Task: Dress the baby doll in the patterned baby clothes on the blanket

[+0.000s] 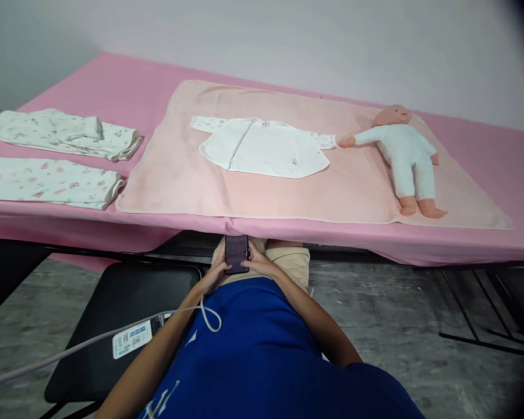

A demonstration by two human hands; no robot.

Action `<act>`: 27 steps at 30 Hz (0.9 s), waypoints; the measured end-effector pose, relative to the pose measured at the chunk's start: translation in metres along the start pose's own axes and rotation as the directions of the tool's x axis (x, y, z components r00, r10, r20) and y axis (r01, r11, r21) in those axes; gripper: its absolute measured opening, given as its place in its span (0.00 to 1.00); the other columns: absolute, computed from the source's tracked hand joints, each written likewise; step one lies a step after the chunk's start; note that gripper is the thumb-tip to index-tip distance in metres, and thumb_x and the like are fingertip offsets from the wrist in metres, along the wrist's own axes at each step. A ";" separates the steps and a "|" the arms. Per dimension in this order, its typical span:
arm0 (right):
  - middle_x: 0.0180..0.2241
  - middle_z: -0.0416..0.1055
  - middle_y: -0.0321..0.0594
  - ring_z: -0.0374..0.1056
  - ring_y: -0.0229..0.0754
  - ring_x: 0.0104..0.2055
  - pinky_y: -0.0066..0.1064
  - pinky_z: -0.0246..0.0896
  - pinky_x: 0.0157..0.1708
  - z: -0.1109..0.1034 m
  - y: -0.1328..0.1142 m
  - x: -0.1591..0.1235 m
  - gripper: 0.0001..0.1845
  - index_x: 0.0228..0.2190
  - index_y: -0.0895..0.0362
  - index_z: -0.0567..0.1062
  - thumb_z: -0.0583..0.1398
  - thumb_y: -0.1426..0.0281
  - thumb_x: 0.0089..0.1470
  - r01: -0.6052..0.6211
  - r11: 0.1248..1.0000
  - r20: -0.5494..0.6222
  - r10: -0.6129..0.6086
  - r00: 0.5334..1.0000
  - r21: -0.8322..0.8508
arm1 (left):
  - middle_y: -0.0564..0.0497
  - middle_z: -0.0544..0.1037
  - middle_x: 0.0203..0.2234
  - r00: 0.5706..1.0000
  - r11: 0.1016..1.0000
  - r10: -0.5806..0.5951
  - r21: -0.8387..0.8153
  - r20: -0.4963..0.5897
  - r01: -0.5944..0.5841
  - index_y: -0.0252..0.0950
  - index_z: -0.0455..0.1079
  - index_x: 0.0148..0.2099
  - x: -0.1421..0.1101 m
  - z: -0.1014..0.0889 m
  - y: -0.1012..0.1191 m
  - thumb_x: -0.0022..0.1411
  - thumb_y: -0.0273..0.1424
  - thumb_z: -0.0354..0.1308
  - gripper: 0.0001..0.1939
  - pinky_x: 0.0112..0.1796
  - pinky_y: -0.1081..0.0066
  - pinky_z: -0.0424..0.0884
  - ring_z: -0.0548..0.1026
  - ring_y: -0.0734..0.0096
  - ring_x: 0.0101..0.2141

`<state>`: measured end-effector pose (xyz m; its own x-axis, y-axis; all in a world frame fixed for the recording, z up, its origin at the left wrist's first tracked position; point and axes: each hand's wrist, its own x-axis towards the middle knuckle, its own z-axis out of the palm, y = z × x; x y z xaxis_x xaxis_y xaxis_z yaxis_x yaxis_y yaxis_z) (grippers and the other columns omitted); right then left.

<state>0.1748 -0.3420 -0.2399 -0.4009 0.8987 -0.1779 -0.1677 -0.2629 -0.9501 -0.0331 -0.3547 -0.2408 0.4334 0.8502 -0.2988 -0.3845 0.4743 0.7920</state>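
Observation:
Both hands grip a dark smartphone (236, 254) low in front of my body, just below the table's front edge. My left hand (217, 269) is wrapped round its left side, thumb near the lower screen. On the other side my right hand (258, 261) holds the phone with its thumb over the screen. Beyond them a white baby top (266, 148) with patterned sleeves lies spread out on a peach blanket (262, 201). To its right a baby doll (408, 154) in a white suit lies on its back, one hand close to the top's sleeve.
Folded patterned baby clothes (61, 134) and a second folded patterned cloth (48, 181) rest at the left of the pink-covered table (131, 78). A black chair (113, 291) stands at my left, bearing a white labelled packet (132, 339). A pale cable (91, 339) crosses above it.

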 end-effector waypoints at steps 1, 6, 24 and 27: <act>0.46 0.74 0.39 0.72 0.41 0.41 0.32 0.73 0.43 0.000 0.000 0.000 0.54 0.71 0.53 0.61 0.74 0.64 0.47 -0.005 1.000 -0.003 0.005 1.000 -0.007 | 0.45 0.65 0.77 1.000 1.000 0.006 -0.001 -0.005 -0.006 0.52 0.39 0.85 0.000 0.000 0.000 0.56 0.26 0.65 0.62 0.73 0.46 0.60 0.68 0.44 0.72; 0.46 0.74 0.38 0.72 0.40 0.39 0.30 0.73 0.40 0.000 0.003 0.002 0.55 0.71 0.52 0.62 0.75 0.64 0.46 -0.028 1.000 -0.023 0.028 0.999 -0.013 | 0.45 0.64 0.77 1.000 0.996 0.019 0.082 -0.003 -0.019 0.50 0.40 0.85 0.000 0.002 0.001 0.55 0.26 0.66 0.62 0.75 0.49 0.57 0.63 0.44 0.75; 0.45 0.74 0.38 0.73 0.42 0.42 0.31 0.73 0.42 0.002 -0.003 -0.001 0.54 0.70 0.52 0.62 0.75 0.61 0.46 -0.045 0.999 -0.035 0.045 0.998 -0.012 | 0.42 0.66 0.76 0.999 0.966 0.041 0.255 -0.014 -0.036 0.46 0.46 0.85 -0.003 0.009 0.009 0.59 0.34 0.71 0.59 0.75 0.49 0.57 0.59 0.41 0.76; 0.45 0.75 0.38 0.74 0.41 0.40 0.31 0.74 0.40 0.002 -0.001 0.000 0.53 0.70 0.51 0.63 0.75 0.62 0.47 -0.037 0.999 -0.035 0.036 0.999 -0.018 | 0.42 0.65 0.76 0.999 0.968 0.039 0.250 -0.020 -0.033 0.47 0.45 0.85 -0.003 0.009 0.009 0.60 0.34 0.71 0.59 0.75 0.48 0.57 0.59 0.42 0.76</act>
<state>0.1736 -0.3424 -0.2386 -0.3752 0.9003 -0.2207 -0.1365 -0.2892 -0.9475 -0.0308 -0.3553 -0.2281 0.4013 0.8727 -0.2782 -0.1830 0.3740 0.9092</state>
